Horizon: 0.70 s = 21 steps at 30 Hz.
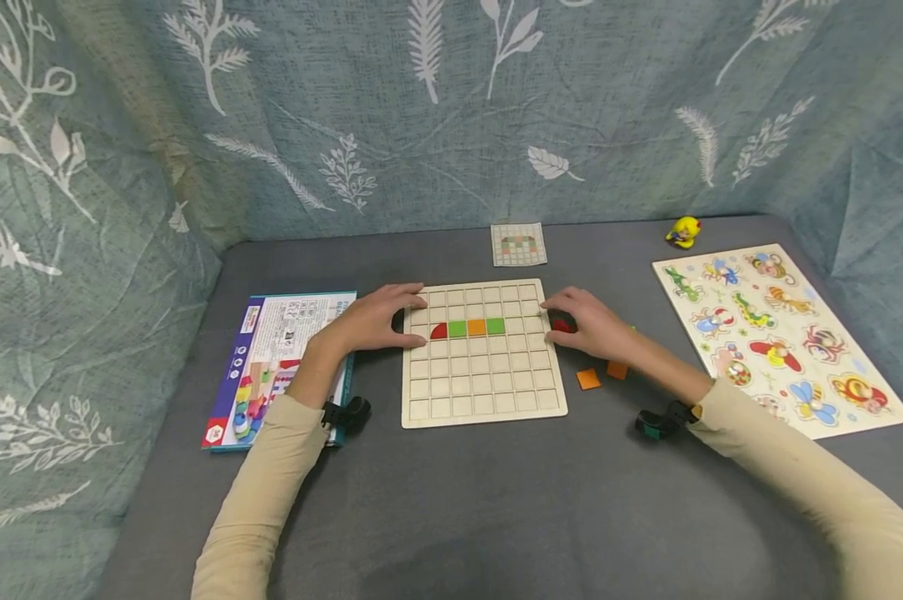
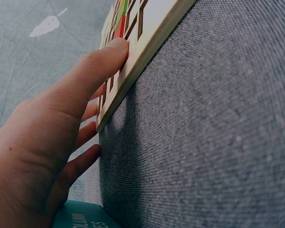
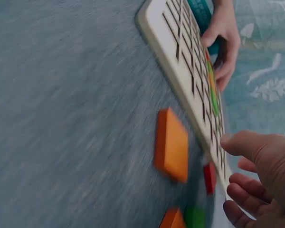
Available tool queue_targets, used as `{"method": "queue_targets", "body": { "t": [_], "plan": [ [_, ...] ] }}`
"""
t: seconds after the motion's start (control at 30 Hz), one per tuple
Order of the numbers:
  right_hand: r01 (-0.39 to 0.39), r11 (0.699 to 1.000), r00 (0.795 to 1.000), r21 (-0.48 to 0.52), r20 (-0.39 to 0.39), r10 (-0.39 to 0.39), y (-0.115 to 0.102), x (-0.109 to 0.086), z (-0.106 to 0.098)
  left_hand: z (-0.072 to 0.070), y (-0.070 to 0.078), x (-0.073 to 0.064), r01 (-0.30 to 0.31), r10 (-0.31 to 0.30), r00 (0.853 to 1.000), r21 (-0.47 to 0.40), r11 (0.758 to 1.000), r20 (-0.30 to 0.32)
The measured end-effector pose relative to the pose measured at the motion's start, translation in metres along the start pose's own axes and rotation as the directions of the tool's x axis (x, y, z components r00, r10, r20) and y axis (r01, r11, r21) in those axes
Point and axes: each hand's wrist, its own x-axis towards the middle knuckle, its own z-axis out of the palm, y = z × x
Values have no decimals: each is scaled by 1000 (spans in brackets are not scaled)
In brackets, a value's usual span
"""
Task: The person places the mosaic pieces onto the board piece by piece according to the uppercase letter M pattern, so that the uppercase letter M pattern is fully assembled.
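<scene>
The board (image 1: 484, 375), between the left grip (image 1: 376, 321) and the right grip (image 1: 594, 325), appears to be smooth, matt wood. A tile (image 1: 589, 379) near the right grip has a smooth, painted-looking surface. The box (image 1: 275, 367) beside the left grip appears to be smooth printed card. The desk (image 1: 466, 500) below both grips presents matt, finely ribbed cloth. The curtain (image 1: 436, 167) beyond both grips is creased, matt cloth.

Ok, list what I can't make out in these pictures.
Pattern card, head view: too small to read each square.
Loose red piece, right wrist view: motion blur hides its exact shape.
Loose green piece, right wrist view: cut off by the bottom edge.
Box, head view: partly covered by the left arm.
</scene>
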Motion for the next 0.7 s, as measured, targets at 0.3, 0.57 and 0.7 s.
{"method": "queue_targets", "body": {
  "t": [0.3, 0.57, 0.7],
  "plan": [
    [-23, 999, 1000, -37, 19, 24, 11, -16, -4, 0, 1, -1, -1, 1, 1000, -3, 1000, -9],
    [-6, 999, 1000, -34, 28, 7, 12, -16, -4, 0, 2, -1, 1, -1, 1000, -10, 1000, -13],
    [4, 1000, 1000, -30, 30, -3, 14, -15, -4, 1, 2, 0, -2, 1, 1000, -10, 1000, -15]
  ]
}}
